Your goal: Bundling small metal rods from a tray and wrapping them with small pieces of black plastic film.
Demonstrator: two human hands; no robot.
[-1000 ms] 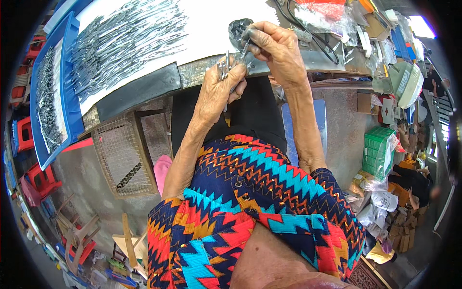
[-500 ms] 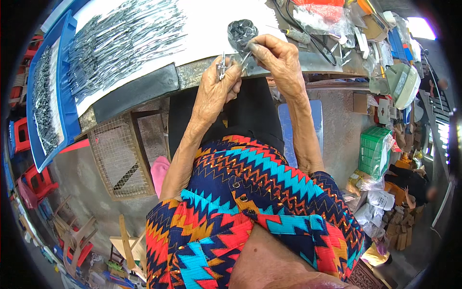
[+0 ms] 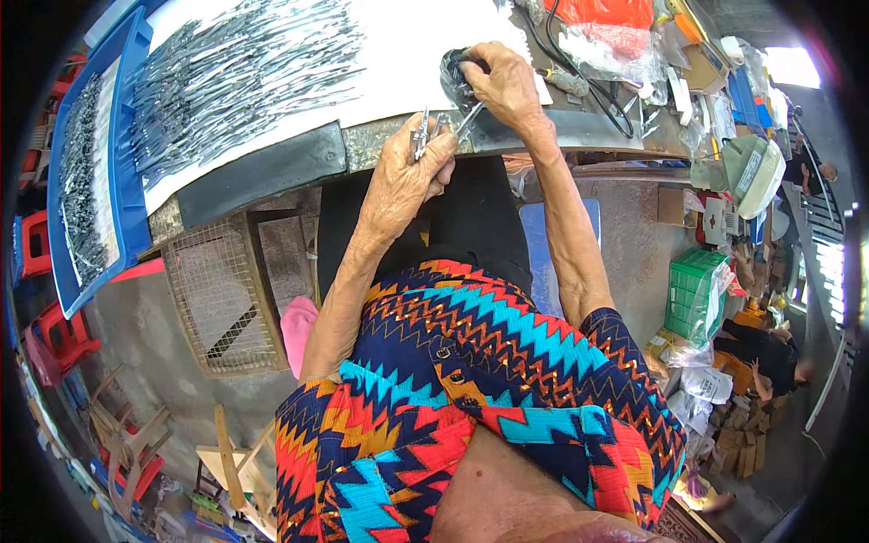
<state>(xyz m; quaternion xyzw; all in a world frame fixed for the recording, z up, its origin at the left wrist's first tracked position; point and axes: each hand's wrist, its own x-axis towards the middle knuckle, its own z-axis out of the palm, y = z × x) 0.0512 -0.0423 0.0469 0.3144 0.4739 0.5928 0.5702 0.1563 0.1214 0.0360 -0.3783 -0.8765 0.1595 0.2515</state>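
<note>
My left hand point(image 3: 405, 176) is closed around slim silvery metal pieces point(image 3: 420, 136), which stick up past the thumb above the table's front edge. To its right, my right hand point(image 3: 509, 89) reaches over a small round dark container point(image 3: 453, 80). Its bent fingertips dip into the dark contents, so whatever they pinch is hidden. A thin metal strip point(image 3: 470, 118) slants between the two hands. Many thin dark and silvery strips point(image 3: 244, 77) lie spread in rows on white sheeting point(image 3: 407, 45) to the left.
A blue tray point(image 3: 136, 136) of small dark pieces stands at the far left. Black cable point(image 3: 597, 86), a grey-handled tool point(image 3: 566, 81) and plastic bags point(image 3: 602, 45) lie at the right. A green crate point(image 3: 695, 294) stands on the floor; another person point(image 3: 765, 353) is farther right.
My right hand has moved up and slightly left, from beside the container to over it with fingertips inside. My left hand stays nearly in place, still holding the metal pieces.
</note>
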